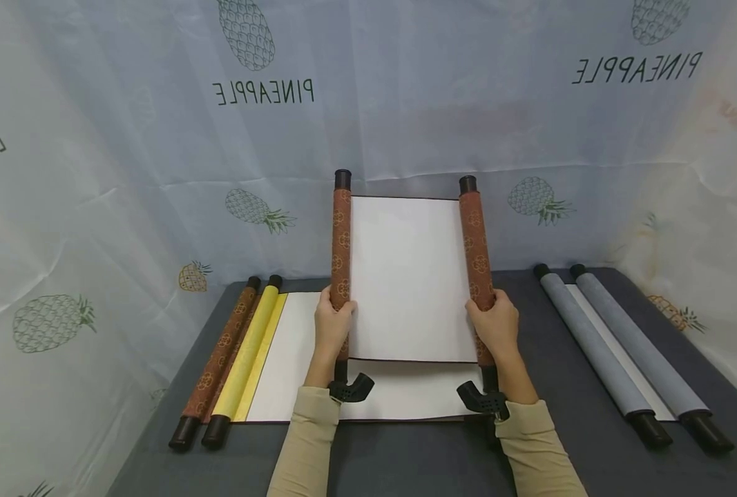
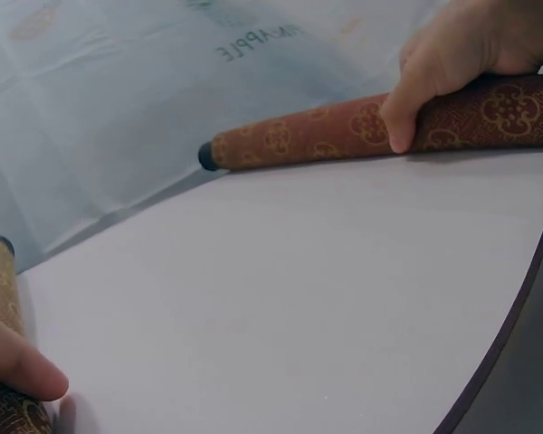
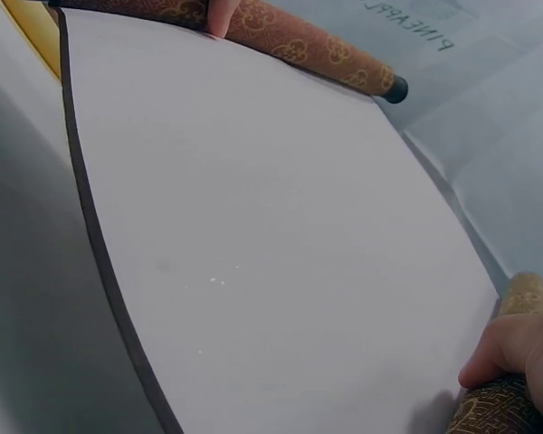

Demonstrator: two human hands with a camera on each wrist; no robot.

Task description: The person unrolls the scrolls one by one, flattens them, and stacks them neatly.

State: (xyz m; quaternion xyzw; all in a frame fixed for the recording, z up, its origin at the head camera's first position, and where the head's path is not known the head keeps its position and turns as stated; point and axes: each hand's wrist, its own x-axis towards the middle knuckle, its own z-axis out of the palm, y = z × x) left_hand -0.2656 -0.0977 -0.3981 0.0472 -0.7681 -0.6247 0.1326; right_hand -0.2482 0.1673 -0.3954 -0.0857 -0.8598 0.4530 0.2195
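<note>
"Head view: where is the brown scroll (image 1: 413, 276) sitting?"

"Straight ahead, being held above the tabletop (image 1: 405, 459). Its left roller (image 1: 341, 238) is standing nearly upright; its right roller (image 1: 476, 248) is leaning inward at the top. The left hand (image 1: 333, 323) is gripping one, the right hand (image 1: 496, 324) the other, so each hand is holding the roller nearest it, low along the long axis."

"And around it?"

"A yellow roll (image 1: 247, 355) and a second brown roll (image 1: 220, 359) are lying side by side off to the left, a grey scroll (image 1: 594, 345) off to the right."

"Left wrist view?"

"The left thumb is lying over its roller. Opposite, the right hand is clasping a dark-capped tube showing gold flowers on rusty, brocade-looking cloth."

"Right wrist view?"

"The right hand is curling around its roller. Between the rollers, smooth white paper is spreading, its thin dark border curving."
</note>
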